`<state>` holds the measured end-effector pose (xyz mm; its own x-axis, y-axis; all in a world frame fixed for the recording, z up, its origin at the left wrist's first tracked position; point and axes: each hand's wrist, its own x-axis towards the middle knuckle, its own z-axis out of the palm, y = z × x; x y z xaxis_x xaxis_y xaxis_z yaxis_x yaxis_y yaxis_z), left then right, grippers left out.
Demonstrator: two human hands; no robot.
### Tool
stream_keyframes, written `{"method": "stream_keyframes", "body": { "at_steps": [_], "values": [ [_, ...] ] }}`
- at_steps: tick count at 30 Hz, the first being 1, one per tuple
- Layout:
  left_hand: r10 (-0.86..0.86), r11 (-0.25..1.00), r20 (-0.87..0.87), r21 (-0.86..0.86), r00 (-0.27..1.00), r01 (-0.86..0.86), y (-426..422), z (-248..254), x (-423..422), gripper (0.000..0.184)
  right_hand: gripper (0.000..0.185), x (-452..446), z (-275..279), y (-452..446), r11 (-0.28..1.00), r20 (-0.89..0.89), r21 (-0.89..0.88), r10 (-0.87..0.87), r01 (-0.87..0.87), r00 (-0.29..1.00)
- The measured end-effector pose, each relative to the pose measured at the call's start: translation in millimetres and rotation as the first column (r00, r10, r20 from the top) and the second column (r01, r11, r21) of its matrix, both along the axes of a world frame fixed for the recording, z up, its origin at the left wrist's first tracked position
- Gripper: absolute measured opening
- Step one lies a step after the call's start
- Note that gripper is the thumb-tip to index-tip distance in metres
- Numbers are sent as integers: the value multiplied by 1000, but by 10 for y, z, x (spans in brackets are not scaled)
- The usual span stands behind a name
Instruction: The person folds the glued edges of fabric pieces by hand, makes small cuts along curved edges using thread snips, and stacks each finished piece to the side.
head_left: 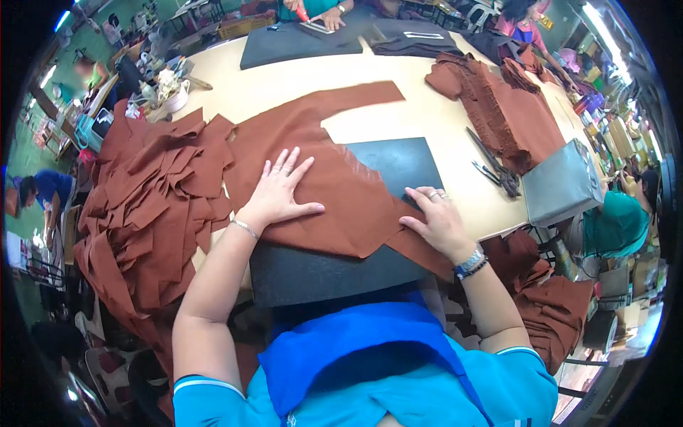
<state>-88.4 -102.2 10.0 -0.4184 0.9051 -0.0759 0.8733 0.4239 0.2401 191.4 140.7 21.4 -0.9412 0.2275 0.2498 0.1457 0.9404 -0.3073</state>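
A rust-brown cut fabric panel (324, 217) lies over a black board (306, 281) on the pale table, with one long strip reaching toward the back. My left hand (281, 192) rests flat on the panel, fingers spread. At the panel's right edge is my right hand (437, 222), its thumb and index finger apart and its fingers slightly bent over the board and fabric. A narrower brown piece (420, 249) runs under the right wrist. I see nothing held in either hand.
A large heap of brown fabric pieces (156, 206) is at left. Scissors (498, 174), a grey box (565, 185) and more stacked brown fabric (505, 114) are at right. Across the table (306, 77), a co-worker's hands (329, 18) work above another black board (299, 46).
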Motion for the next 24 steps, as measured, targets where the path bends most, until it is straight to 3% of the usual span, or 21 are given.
{"method": "stream_keyframes", "body": {
  "at_steps": [2, 5, 6, 8, 9, 11, 12, 14, 15, 17, 18, 19, 20, 21, 23, 24],
  "values": [
    [98, 994, -55, -41, 994, -101, -186, 62, 183, 113, 53, 107, 110, -30, 998, -9, 26, 55, -55, 998],
    [160, 973, -26, -166, 987, -162, -480, 302, 490, 122, 45, 225, 277, 52, 950, 274, -294, -18, 101, 961],
    [155, 910, -54, -381, 986, -164, -462, 475, 554, 121, 33, 221, 329, 141, 911, 359, -370, -40, 182, 933],
    [125, 656, -113, -736, 986, -168, -311, 895, 755, 119, 23, 216, 225, 460, 983, 247, -185, 38, 9, 968],
    [53, 709, -202, -682, 978, -179, -231, 978, 855, 109, 21, 156, 282, 550, 988, 179, -143, 78, -53, 981],
    [-90, 961, -199, -273, 976, 33, -92, 790, 804, 102, 17, 57, 466, 678, 985, 43, -46, 168, -166, 985],
    [-160, 987, -222, -41, 962, 155, 9, 633, 746, 98, 20, 13, 570, 693, 979, 3, -73, 189, -189, 982],
    [-369, 884, -64, 285, 927, 372, 384, 222, 614, 78, 21, -84, 868, 698, 973, 194, -217, 121, -78, 974],
    [-398, 872, -15, 304, 917, 384, 529, 157, 622, 71, 22, -112, 1006, 711, 979, 253, -197, 108, -58, 961],
    [-470, 843, 79, 335, 879, 421, 788, 95, 653, 57, 21, -201, 1324, 661, 948, 489, -244, -62, 205, 870],
    [-460, 838, 40, 350, 887, 419, 884, 60, 664, 53, 20, -198, 1413, 701, 915, 575, -240, -135, 324, 807],
    [-452, 832, 5, 364, 892, 419, 953, 15, 704, 50, 25, -139, 1167, 887, 958, 294, 187, -268, 219, 918],
    [-438, 827, -23, 381, 899, 412, 1002, -14, 750, 46, 29, -65, 907, 1042, 774, -10, 602, -240, 198, 971],
    [-406, 858, -17, 337, 914, 388, 1036, 8, 777, 45, 36, -137, 913, 990, 680, -157, 674, -249, 288, 956],
    [-398, 860, -3, 348, 917, 374, 1070, 27, 797, 45, 33, -230, 905, 819, 959, -79, 273, -57, 76, 995],
    [-387, 864, 6, 351, 922, 360, 1072, 25, 799, 45, 35, -269, 770, 737, 997, -96, 27, 79, -77, 992]
  ]
}}
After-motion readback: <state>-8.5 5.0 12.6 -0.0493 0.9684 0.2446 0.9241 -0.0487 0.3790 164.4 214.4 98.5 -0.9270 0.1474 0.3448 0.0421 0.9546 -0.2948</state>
